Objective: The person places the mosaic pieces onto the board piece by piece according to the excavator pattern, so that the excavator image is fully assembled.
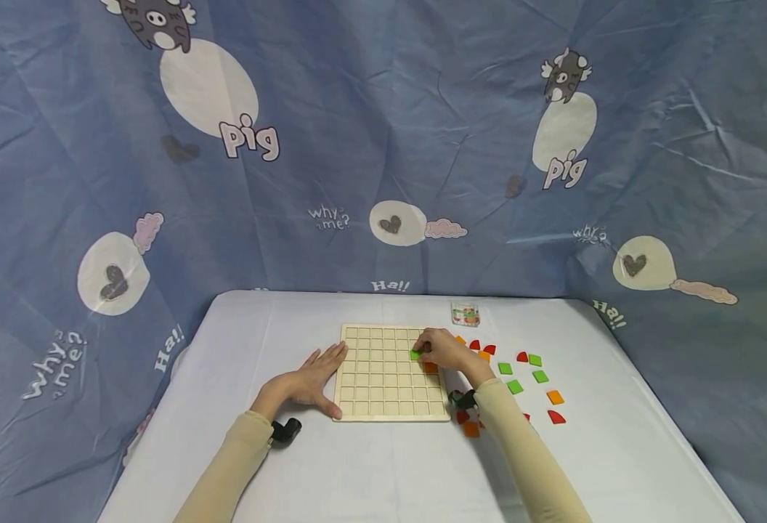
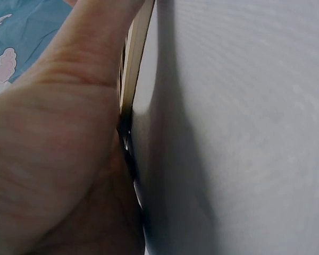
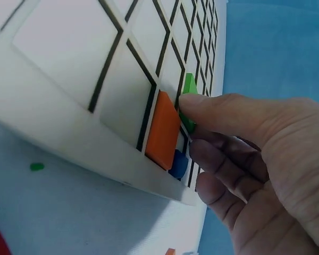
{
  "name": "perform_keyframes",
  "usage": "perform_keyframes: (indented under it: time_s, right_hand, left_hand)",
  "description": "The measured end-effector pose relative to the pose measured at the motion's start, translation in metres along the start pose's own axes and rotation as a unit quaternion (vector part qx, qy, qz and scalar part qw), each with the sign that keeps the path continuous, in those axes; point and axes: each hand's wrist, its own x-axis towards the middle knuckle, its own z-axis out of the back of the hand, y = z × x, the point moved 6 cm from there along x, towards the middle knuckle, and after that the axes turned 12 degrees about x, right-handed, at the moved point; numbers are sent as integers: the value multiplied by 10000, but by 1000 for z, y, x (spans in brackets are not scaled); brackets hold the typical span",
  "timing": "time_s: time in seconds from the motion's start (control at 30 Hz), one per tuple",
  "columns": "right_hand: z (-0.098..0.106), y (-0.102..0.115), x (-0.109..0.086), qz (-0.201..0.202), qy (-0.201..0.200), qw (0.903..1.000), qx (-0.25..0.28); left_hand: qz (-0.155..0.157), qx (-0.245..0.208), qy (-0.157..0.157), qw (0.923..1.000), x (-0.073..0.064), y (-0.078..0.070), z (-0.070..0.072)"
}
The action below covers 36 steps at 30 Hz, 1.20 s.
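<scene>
White-topped table (image 1: 344, 472) | gridded board (image 1: 383, 379) | red, green, orange pieces (image 1: 515, 387) | small card (image 1: 465, 314), probably printed

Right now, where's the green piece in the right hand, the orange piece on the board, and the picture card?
Green piece (image 3: 189, 85): right wrist view, its uncovered upper part.
Orange piece (image 3: 162, 133): right wrist view, middle of its face.
Picture card (image 1: 465, 314): head view, its middle.
</scene>
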Motion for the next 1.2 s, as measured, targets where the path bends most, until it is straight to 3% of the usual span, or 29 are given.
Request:
perform_keyframes:
  time_s: [0.3, 0.5, 0.7, 1.0, 1.2]
  right_hand:
    - [0, -2, -4, -60, -98, 9996, 240]
    - [11, -3, -17, -138, -493, 9970, 572]
    - [32, -11, -47, -247, -739, 9936, 811]
    - [57, -59, -106, -997, -912, 9852, 1059]
    - [70, -88, -134, -1658, -1142, 9732, 1111]
  left_hand:
    - [-30, 58, -53, 10000, 1, 2, -1]
    - [-4, 65, -10, 10000, 1, 1, -1]
    - [5, 80, -28, 10000, 0, -1, 0]
    - [32, 116, 19, 9999, -1, -1, 3]
    - [29, 184, 11, 9998, 2, 0, -1]
